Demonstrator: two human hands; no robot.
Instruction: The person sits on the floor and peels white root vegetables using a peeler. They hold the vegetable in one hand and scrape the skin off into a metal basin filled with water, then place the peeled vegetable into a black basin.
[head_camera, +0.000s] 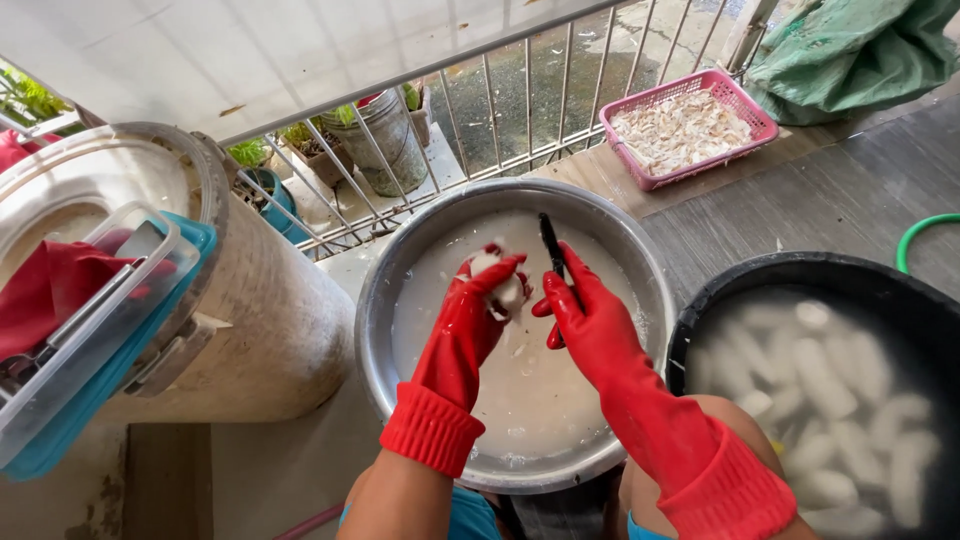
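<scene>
Grey planks run under everything, fenced at the far edge by a thin metal railing (520, 110). Between my knees sits a wide steel basin (400, 300) of cloudy water, its rolled rim touching the black tub (720, 290) on my right, where pale, smooth pieces soak. A big rough drum (270, 330) crowds the basin's left side, so open room lies only above the water. My left hand (480, 300), in a ribbed-cuff red rubber glove, curls shut around a small white piece (505, 290) over the basin. My right hand (580, 310), gloved alike, grips a slim dark knife (550, 245), blade pointing away. Beyond, a pink slotted basket (745, 105) holds flaky scraps.
</scene>
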